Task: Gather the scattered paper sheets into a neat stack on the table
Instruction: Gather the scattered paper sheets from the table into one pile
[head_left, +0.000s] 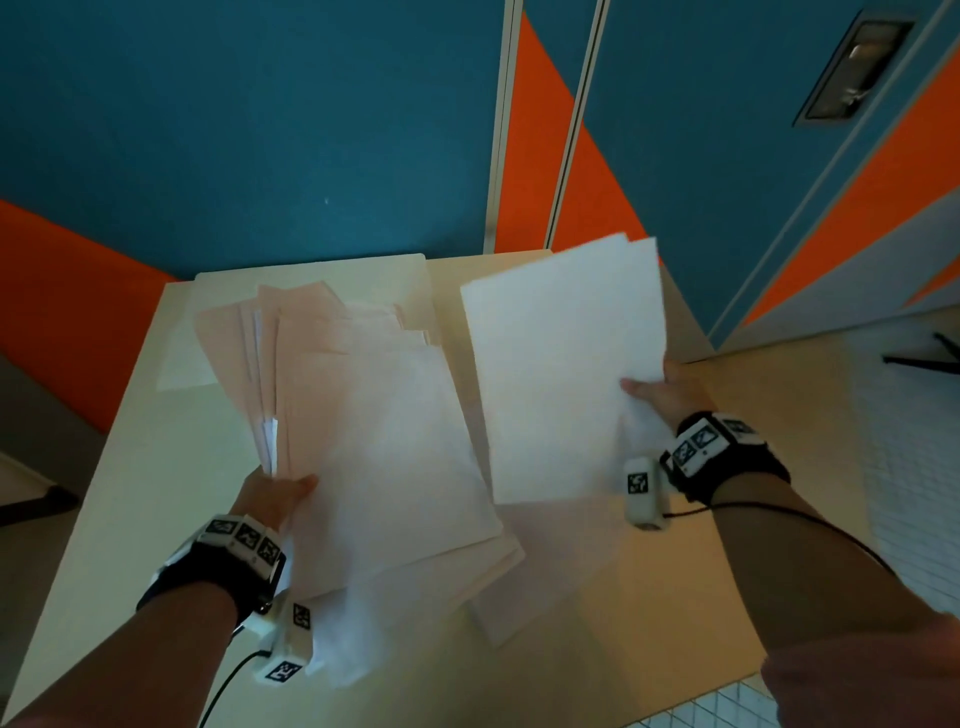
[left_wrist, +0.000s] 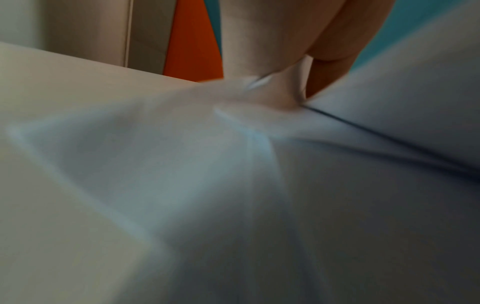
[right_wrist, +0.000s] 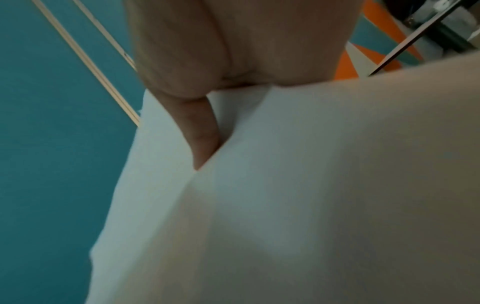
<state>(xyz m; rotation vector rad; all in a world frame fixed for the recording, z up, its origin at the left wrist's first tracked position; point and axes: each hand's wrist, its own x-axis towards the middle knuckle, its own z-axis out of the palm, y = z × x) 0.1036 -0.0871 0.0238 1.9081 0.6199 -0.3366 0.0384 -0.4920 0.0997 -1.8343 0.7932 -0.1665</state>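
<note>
Blank paper sheets in right hand

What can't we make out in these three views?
- Sheet count in the left hand's fanned bundle: head view, sheets overlap and the near corner is motion-blurred.
- Left fingers under the bundle: left wrist view, paper fills the picture, only one fingertip shows.
- Right hand's fingers behind its sheets: hidden by paper in both views.

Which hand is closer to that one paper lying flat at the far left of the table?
The left hand. It holds a fanned bundle of sheets right beside the flat sheet. The right hand holds other sheets across the table, farther away.
</note>
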